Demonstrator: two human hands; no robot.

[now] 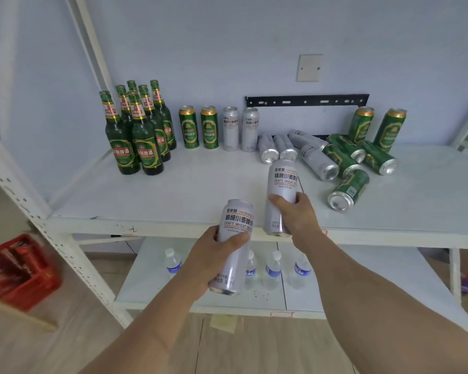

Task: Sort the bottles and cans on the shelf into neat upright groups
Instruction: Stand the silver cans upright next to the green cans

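The left hand [210, 261] is gripping one tall silver aluminium can [234, 247] and the right hand [297, 214] another silver can [281, 195], both upright over the white shelf's [173, 190] front edge. Best, I judge, is carrying them to the back edge, beside the two standing silver cans [239, 129], setting bases flat before loosening each grip.

Reaching forward with both bare forearms; left hand [214, 257] curling fingers and thumb round a silver can [234, 247]; right hand [295, 214], higher, gripping a second silver can [280, 195] upright.
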